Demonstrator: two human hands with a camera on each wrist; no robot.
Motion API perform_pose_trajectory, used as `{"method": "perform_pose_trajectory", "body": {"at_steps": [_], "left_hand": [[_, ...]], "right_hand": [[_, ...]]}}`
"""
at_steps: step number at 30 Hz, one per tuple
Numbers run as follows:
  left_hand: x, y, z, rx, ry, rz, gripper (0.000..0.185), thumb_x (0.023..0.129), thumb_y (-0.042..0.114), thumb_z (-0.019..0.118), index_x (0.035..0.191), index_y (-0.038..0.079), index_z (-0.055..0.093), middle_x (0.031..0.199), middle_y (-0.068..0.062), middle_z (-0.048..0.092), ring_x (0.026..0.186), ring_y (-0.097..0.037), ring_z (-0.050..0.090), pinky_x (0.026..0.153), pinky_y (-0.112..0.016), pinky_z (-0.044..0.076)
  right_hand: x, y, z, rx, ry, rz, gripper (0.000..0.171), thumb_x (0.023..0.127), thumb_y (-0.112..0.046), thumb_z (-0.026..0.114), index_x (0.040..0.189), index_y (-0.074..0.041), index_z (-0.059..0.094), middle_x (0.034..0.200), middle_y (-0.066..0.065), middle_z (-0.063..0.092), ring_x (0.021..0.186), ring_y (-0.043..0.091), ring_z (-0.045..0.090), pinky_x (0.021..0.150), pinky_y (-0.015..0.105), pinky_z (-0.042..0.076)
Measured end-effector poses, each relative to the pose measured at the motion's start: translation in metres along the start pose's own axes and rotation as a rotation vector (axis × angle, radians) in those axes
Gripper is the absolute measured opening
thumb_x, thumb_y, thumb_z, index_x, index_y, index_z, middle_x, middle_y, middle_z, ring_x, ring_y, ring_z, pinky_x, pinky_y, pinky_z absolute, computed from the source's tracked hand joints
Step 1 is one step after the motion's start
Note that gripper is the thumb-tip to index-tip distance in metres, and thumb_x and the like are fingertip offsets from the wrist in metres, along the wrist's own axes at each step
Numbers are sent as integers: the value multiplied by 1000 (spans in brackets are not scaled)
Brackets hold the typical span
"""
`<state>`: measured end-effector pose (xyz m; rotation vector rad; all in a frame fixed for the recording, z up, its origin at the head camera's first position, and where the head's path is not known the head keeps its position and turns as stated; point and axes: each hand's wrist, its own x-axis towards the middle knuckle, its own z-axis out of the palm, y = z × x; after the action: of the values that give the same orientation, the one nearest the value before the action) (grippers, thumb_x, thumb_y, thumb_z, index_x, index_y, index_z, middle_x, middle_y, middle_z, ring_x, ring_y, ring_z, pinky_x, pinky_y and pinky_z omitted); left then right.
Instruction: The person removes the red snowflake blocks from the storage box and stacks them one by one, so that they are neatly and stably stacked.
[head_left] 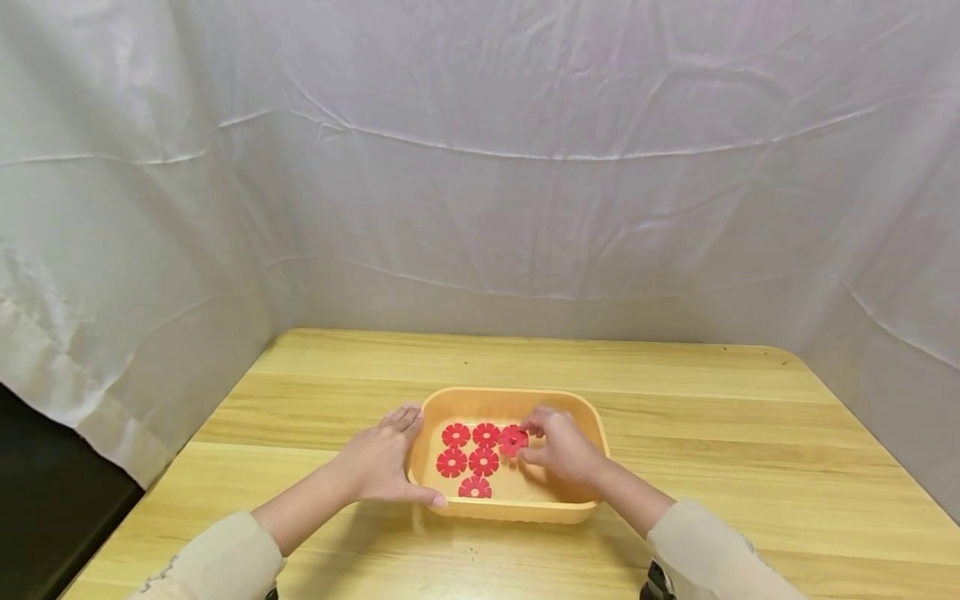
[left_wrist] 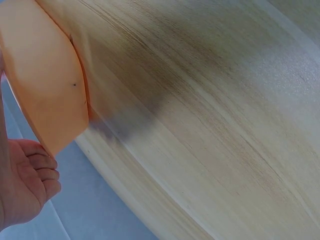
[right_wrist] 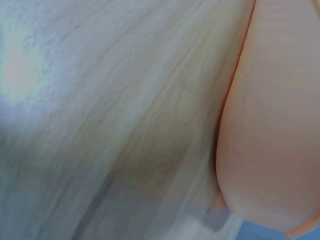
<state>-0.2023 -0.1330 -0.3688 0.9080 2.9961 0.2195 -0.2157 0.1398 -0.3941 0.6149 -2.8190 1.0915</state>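
Inside the orange tray [head_left: 517, 511], whose left end the left hand [head_left: 381, 458] is gripping, the right hand [head_left: 564, 448] is pinching a red disc [head_left: 513, 434], best kept level to clear five others [head_left: 493, 438] nearby.

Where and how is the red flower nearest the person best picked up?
I'd pinch the flower by the right side of its notched rim, coming from above and the right. It looks thin and lies flat, so an edge seems the likeliest hold. The tray walls it in on the near side, another flower lies just behind, and the floor to its right is bare.
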Motion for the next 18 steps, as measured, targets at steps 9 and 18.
{"method": "perform_pose_trajectory", "body": {"at_steps": [9,18], "left_hand": [[-2,1,0,-5,-4,-5,116,61,77,60,136,-9,38,144,-27,35,135,-40,33,104,-49,39],[0,1,1,-10,-6,-13,117,61,78,60,137,-8,38,145,-25,35,135,-39,32,104,-50,39]], "right_hand": [[0,1,-3,14,81,-68,24,74,-5,74,97,-1,69,90,5,65,86,22,58,77,39,52],[-3,6,-15,-80,218,-205,24,68,-4,78,91,-2,70,84,5,67,77,17,58,70,31,53]]}}
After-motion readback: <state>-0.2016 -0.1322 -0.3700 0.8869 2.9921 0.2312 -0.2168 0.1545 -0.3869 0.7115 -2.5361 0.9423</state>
